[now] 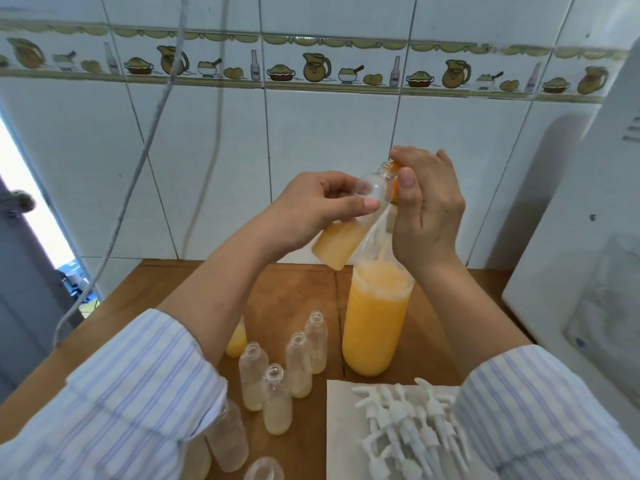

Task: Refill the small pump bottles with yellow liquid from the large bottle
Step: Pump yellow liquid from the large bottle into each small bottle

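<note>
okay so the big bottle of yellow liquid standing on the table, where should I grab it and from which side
Grip the large bottle around its straight, full lower body, coming from the right. It stands upright, the small open bottles crowd its left, and the right hand is already at its neck, so the body's right side is free.

Below your raised hands, the wooden table (294,289) is carrying the large bottle (375,323) of yellow liquid, standing under your right wrist. Small open bottles (298,368) are clustering beneath your left forearm, and white pump heads (408,420) are lying on a paper towel (341,427) under your right sleeve.
</note>
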